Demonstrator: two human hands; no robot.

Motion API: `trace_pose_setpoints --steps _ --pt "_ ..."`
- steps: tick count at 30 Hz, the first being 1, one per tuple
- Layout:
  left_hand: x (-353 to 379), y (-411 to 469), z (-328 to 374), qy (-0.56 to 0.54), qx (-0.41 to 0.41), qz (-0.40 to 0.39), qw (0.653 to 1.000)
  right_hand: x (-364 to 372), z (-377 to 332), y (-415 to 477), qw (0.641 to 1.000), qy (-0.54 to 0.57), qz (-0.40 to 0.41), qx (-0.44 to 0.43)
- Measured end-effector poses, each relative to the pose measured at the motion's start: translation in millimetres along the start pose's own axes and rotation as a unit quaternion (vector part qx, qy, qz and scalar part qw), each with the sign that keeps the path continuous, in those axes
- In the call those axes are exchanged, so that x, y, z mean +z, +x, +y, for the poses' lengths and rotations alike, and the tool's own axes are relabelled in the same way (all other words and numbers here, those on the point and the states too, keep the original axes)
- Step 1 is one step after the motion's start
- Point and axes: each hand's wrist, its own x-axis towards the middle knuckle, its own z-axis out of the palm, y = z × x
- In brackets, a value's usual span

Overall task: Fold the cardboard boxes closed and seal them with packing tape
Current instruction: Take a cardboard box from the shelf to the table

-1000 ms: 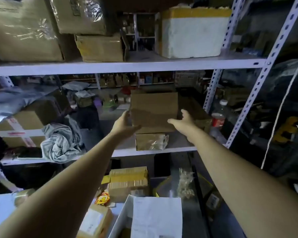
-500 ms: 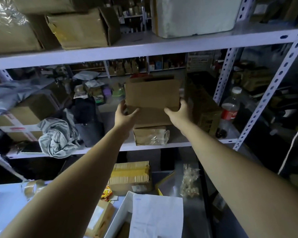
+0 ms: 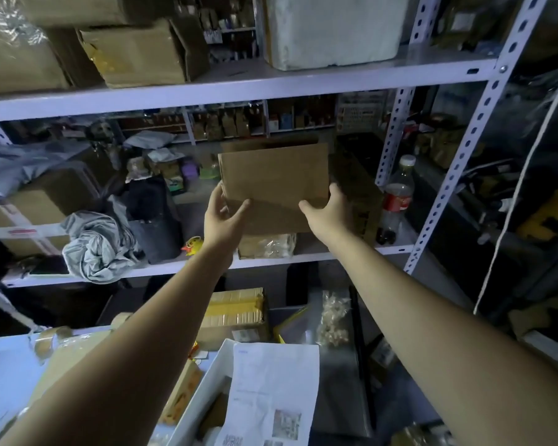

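Change: a second ago your palms lay against the sides of the cardboard box (image 3: 273,175). Now both thumbs have come round onto its front face, and the box sits slightly higher against the shelf contents behind it.
Left hand (image 3: 221,220): grips the lower left corner, thumb across the front, fingers round the edge.
Right hand (image 3: 329,214): grips the lower right corner the same way.
Box position: in front of the middle shelf (image 3: 161,268), directly over the small plastic-wrapped box (image 3: 266,246). You cannot tell from here whether the two are touching.
Box state: no tape shows on the front face. A darker edge shows behind the top rim, but you cannot tell whether the flaps are folded.
Meaning: you now look to have a carrying hold, so the box is probably ready to come off the shelf.
Next: bring it down to the desk (image 3: 0,365), where the tape roll (image 3: 50,341) lies at your left.
Watch: the soda bottle (image 3: 397,197) stands near your right hand.
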Motion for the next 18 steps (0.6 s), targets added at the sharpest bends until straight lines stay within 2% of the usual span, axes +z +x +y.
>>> trace_pose_setpoints --steps 5,10,18 --pt "-3 -34 0 -0.040 0.013 -0.054 0.998 -21 0 -49 0.999 -0.013 0.041 0.023" --pt "-3 -72 1 -0.069 0.022 -0.122 0.990 -45 -3 -118 0.988 -0.058 0.133 0.050" --pt "22 -171 -19 -0.070 0.009 -0.266 0.961 -107 40 -242 0.965 -0.092 0.215 0.120"
